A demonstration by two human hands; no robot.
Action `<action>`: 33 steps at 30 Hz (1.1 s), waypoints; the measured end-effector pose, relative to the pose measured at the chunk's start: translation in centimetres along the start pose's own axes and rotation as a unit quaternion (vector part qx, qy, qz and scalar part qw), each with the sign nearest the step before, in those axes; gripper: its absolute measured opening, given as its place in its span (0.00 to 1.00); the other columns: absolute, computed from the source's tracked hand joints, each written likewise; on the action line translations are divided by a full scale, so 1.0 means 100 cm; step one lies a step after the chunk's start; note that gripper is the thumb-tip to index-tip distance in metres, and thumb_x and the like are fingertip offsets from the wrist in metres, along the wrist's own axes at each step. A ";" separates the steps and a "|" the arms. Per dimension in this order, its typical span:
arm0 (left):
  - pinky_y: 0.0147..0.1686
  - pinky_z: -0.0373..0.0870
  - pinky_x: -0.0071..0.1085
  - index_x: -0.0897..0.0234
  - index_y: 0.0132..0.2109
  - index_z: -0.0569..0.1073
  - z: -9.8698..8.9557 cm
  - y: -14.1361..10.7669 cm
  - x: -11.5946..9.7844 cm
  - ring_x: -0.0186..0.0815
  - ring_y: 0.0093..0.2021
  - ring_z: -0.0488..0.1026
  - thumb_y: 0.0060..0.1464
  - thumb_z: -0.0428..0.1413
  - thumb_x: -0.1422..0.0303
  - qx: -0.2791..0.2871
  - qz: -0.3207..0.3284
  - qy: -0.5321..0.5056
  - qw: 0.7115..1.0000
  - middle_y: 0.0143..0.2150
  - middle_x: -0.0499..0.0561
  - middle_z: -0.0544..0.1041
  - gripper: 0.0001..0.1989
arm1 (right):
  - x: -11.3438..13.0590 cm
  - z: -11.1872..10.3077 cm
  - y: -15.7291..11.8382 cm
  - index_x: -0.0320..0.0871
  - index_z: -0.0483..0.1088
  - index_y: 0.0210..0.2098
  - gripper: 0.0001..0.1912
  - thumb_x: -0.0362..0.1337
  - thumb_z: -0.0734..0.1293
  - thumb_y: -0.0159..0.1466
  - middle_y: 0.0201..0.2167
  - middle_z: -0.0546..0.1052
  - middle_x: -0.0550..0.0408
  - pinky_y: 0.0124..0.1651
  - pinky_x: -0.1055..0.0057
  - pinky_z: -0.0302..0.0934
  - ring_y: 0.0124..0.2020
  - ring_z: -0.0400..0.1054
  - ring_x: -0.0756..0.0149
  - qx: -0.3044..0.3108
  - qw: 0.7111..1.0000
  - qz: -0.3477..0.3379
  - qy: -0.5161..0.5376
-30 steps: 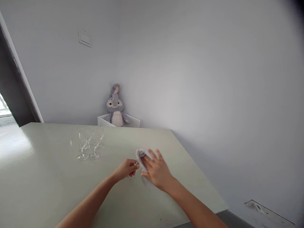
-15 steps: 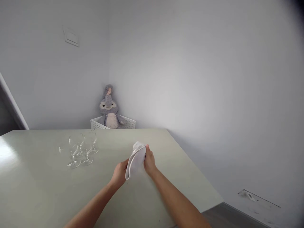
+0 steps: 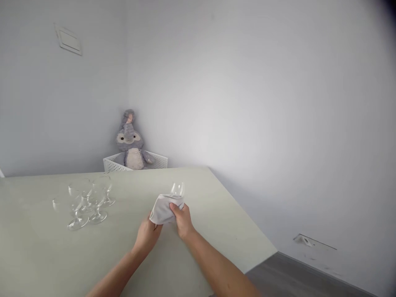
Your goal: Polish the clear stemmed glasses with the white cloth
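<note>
A pale grey-white cloth [image 3: 163, 209] is wrapped around a clear stemmed glass [image 3: 177, 189], whose bowl shows beyond the cloth's far edge. My right hand [image 3: 183, 218] is closed over the cloth and the glass, its thumb lying on top. At the near left end, my left hand [image 3: 147, 234] is closed around the glass's lower part. The cloth covers some of its fingers and the stem. To the left, several clear stemmed glasses [image 3: 98, 216] stand upright in a close group, apart from both hands.
The pale green table [image 3: 130, 264] has its right edge running toward me. Behind its far edge, a grey plush toy [image 3: 130, 140] sits in a white perforated basket [image 3: 116, 164] in the corner. A wall switch [image 3: 69, 41] is at upper left.
The cloth has turned, and the glass bowl now shows beyond it. My right thumb has moved onto the cloth's top. The view has swung slightly right, shifting the table and glasses leftward.
</note>
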State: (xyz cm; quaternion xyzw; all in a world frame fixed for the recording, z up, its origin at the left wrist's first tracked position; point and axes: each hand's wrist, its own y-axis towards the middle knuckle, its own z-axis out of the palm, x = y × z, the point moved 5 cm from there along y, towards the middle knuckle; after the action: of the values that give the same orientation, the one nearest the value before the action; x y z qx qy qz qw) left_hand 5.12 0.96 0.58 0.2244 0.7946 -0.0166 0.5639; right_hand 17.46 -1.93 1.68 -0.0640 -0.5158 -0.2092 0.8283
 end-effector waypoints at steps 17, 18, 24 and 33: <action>0.39 0.69 0.35 0.64 0.55 0.60 0.007 0.001 -0.004 0.46 0.45 0.70 0.48 0.54 0.56 0.133 -0.173 -0.373 0.902 0.47 0.59 0.73 0.29 | -0.038 0.003 -0.023 0.37 0.70 0.28 0.23 0.42 0.77 0.37 0.23 0.71 0.58 0.34 0.72 0.57 0.26 0.65 0.72 0.193 0.935 0.288 0.073; 0.39 0.69 0.35 0.63 0.55 0.59 0.006 0.002 -0.003 0.46 0.45 0.70 0.48 0.55 0.57 0.131 -0.176 -0.378 0.900 0.47 0.59 0.72 0.29 | -0.035 0.003 -0.023 0.37 0.70 0.29 0.23 0.41 0.77 0.37 0.24 0.71 0.58 0.34 0.71 0.57 0.26 0.65 0.72 0.192 0.936 0.288 0.064; 0.34 0.71 0.33 0.61 0.52 0.62 -0.001 0.004 -0.001 0.47 0.46 0.70 0.45 0.58 0.57 0.120 -0.172 -0.387 0.898 0.50 0.58 0.70 0.28 | -0.024 -0.003 -0.020 0.37 0.72 0.30 0.25 0.43 0.77 0.35 0.25 0.72 0.56 0.35 0.65 0.59 0.26 0.65 0.68 0.184 0.943 0.276 -0.013; 0.46 0.65 0.37 0.62 0.44 0.67 -0.020 0.021 0.005 0.45 0.53 0.65 0.44 0.58 0.57 0.030 -0.107 -0.402 0.909 0.49 0.58 0.72 0.21 | 0.016 -0.052 -0.018 0.37 0.73 0.32 0.20 0.35 0.75 0.38 0.26 0.75 0.53 0.37 0.67 0.58 0.29 0.68 0.64 0.120 0.971 0.207 0.004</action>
State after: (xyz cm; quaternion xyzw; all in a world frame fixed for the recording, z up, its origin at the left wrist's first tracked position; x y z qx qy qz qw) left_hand 3.97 3.61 1.36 0.1295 0.5193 -0.1898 0.8231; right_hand 21.64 -5.65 0.55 -0.0682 -0.5092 0.0300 0.8574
